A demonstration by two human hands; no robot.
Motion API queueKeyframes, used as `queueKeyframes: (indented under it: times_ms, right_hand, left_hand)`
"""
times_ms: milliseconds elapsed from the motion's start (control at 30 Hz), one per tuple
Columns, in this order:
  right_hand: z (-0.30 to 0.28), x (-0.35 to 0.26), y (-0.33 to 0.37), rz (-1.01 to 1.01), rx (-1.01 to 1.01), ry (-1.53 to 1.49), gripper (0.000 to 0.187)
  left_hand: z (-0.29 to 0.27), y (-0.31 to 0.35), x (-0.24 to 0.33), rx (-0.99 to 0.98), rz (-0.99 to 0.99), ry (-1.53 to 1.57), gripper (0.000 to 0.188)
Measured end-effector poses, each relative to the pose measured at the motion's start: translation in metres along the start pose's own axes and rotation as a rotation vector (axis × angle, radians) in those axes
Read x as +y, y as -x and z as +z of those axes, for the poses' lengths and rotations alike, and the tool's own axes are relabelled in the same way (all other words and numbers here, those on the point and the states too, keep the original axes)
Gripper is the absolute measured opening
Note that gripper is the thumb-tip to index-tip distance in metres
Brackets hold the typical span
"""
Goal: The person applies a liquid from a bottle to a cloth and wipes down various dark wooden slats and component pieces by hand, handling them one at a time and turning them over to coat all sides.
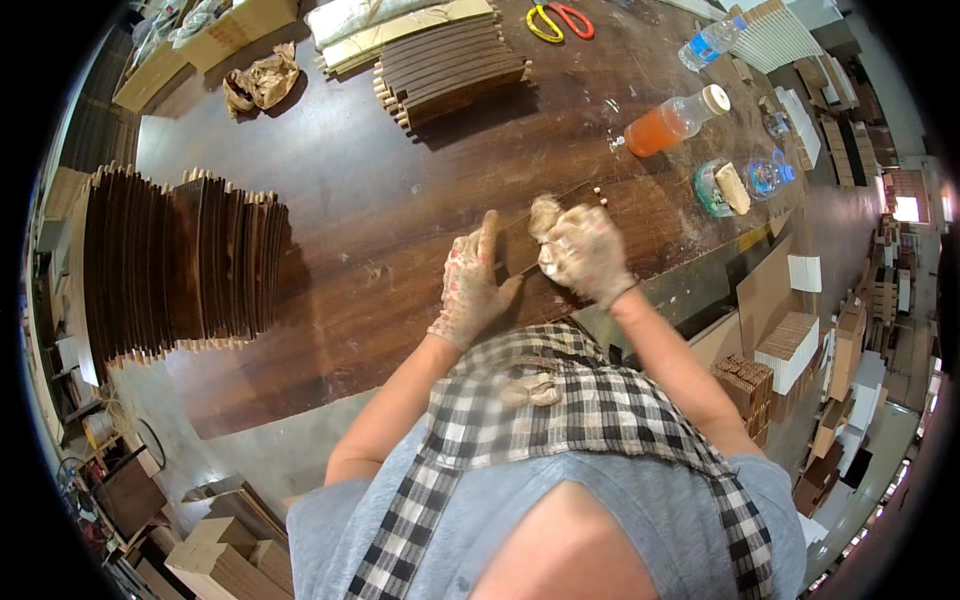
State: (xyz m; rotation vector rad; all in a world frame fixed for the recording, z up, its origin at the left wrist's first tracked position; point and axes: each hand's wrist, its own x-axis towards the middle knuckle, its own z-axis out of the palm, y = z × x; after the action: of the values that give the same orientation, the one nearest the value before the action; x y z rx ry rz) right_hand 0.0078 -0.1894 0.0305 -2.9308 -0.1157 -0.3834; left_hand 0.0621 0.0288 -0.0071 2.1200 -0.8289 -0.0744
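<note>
My left hand (468,290), in a pale glove with reddish marks, is on the dark brown tabletop (370,230), or on a dark board that blends with it. Its index finger points forward and the thumb stands apart. To its right, my right hand (590,255) in a similar glove is closed and slightly blurred. A crumpled tan wad, like a rag (545,217), bulges from its fingers. A thin dark edge runs between the hands. Small pale dowel pegs (600,196) lie just beyond the right hand.
Dark slats with dowel ends stand stacked at the left (190,265); another slat stack (455,70) lies at the far side. Crumpled brown paper (262,80), yellow-and-red-handled scissors (560,22), a bottle of orange liquid (675,122), a water bottle (712,43) and a cut-down plastic container (722,188) surround the workspace.
</note>
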Motion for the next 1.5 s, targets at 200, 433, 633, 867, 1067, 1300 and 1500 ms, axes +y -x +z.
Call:
queueKeyframes:
  times_ms: [200, 433, 633, 867, 1067, 1300, 1500]
  right_hand:
    - [-0.016, 0.044, -0.006, 0.23, -0.036, 0.067, 0.017]
    - [0.016, -0.027, -0.002, -0.051, 0.367, -0.103, 0.012]
    - [0.036, -0.019, 0.017, 0.074, 0.301, -0.113, 0.019]
    - [0.016, 0.025, 0.009, 0.215, 0.352, -0.074, 0.015]
    - [0.034, -0.031, 0.022, -0.087, 0.256, -0.331, 0.015]
    - [0.026, 0.144, 0.006, 0.247, 0.365, -0.102, 0.016]
    - [0.025, 0.15, 0.029, 0.248, 0.288, -0.518, 0.017]
  left_hand:
    - [-0.001, -0.001, 0.003, -0.006, 0.01, 0.025, 0.109]
    - [0.002, -0.003, 0.0, 0.042, 0.026, 0.05, 0.103]
    - [-0.002, -0.006, 0.005, -0.024, 0.014, -0.04, 0.09]
    - [-0.002, -0.001, 0.011, -0.027, 0.027, -0.052, 0.078]
    - [0.002, -0.001, 0.007, -0.058, 0.015, -0.111, 0.077]
    - [-0.002, -0.003, 0.028, -0.039, -0.034, -0.148, 0.071]
    - [-0.023, -0.01, 0.033, -0.053, -0.365, 0.391, 0.035]
